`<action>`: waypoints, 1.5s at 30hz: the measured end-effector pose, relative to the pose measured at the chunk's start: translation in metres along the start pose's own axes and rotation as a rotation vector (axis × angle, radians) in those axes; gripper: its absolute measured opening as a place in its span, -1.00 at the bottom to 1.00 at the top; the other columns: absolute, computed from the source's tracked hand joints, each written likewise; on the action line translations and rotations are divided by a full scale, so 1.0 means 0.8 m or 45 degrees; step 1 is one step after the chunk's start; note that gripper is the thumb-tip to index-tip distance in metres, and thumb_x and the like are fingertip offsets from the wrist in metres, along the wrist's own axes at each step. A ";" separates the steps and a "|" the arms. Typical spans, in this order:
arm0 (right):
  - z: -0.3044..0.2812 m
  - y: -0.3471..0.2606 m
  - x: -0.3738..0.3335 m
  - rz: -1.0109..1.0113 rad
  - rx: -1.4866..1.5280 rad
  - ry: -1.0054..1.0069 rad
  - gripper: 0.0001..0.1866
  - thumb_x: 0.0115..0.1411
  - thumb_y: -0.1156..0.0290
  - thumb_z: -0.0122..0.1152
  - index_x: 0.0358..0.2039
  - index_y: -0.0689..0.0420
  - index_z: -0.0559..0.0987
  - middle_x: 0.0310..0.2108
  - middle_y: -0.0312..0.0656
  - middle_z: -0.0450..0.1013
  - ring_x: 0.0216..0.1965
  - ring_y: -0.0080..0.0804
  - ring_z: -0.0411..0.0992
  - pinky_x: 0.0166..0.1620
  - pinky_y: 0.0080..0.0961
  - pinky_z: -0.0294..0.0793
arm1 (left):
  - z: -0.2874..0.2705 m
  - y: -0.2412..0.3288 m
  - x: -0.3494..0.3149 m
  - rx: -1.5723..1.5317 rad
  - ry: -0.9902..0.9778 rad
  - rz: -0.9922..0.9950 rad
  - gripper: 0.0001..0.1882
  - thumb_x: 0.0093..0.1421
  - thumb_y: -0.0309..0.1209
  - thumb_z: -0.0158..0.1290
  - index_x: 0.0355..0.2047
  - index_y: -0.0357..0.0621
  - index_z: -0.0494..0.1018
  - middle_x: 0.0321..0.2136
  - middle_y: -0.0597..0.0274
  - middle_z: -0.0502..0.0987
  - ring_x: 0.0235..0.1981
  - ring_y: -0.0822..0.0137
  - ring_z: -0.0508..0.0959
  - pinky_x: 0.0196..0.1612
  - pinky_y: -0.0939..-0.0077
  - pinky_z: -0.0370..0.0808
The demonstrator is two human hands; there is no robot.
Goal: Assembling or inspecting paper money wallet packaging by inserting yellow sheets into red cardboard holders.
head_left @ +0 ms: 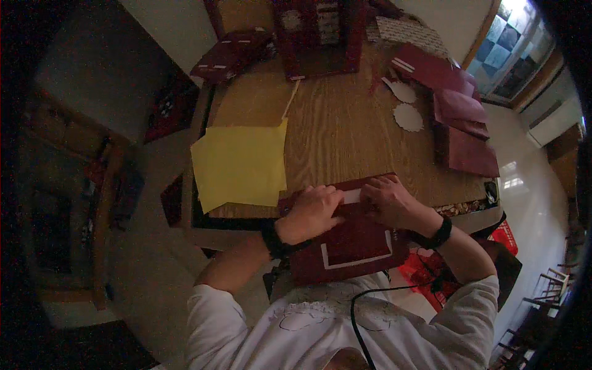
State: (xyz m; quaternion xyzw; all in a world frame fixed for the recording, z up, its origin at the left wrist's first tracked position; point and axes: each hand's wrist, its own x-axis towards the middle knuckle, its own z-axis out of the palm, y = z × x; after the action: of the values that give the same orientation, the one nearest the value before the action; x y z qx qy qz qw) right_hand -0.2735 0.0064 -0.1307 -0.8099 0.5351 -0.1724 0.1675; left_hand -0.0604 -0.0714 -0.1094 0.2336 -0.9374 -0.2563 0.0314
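A dark red paper or card piece (305,259) lies across the near edge of the table and hangs over it toward my body. White strips (357,263) form a three-sided outline on its near part. My left hand (313,213) rests on its upper left with curled fingers, beside a short white strip (351,197). On the other side of that strip, my right hand (391,200) grips the piece near its far right edge, fingers bent over it. Both wrists wear black bands. The undersides of the fingers are hidden.
Yellow sheets (239,165) lie left on the wooden table (339,117). Folded dark red pieces (465,139) are stacked at right, near two white cutouts (408,117). More red pieces (231,54) and a red frame-like panel (320,71) stand at the back. A black cable (385,288) crosses my front.
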 end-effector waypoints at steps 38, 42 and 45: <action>0.012 -0.039 -0.016 -0.007 -0.503 -0.072 -0.73 0.01 0.35 0.03 -0.24 0.13 0.46 -0.27 -0.14 0.36 -0.16 -0.20 0.29 -0.04 -0.21 0.24 | 0.025 0.042 -0.011 0.638 0.200 0.145 -0.85 0.02 -0.42 -0.04 -0.40 -0.19 0.43 -0.43 0.15 0.43 -0.31 0.20 0.46 -0.18 0.31 0.38; 0.009 -0.049 -0.020 -0.112 -0.559 -0.028 -0.73 -0.02 0.32 0.05 -0.29 0.14 0.49 -0.26 -0.13 0.36 -0.16 -0.19 0.28 -0.03 -0.19 0.25 | 0.039 0.049 -0.028 0.779 0.294 0.223 -0.86 -0.01 -0.42 -0.03 -0.45 -0.20 0.43 -0.45 0.13 0.41 -0.33 0.20 0.44 -0.24 0.36 0.40; 0.010 -0.052 -0.030 -0.086 -0.525 -0.079 -0.68 -0.02 0.31 0.04 -0.25 0.18 0.49 -0.23 -0.11 0.35 -0.12 -0.17 0.27 0.01 -0.16 0.23 | 0.056 0.051 -0.027 0.750 0.305 0.203 -0.85 -0.03 -0.41 -0.03 -0.46 -0.21 0.44 -0.46 0.14 0.40 -0.33 0.22 0.43 -0.27 0.37 0.40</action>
State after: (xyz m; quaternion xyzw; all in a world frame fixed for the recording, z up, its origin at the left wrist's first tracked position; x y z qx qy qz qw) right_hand -0.2446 0.0448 -0.1214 -0.8493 0.5263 -0.0398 0.0089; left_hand -0.0659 -0.0101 -0.1265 0.1868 -0.9763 0.0584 0.0927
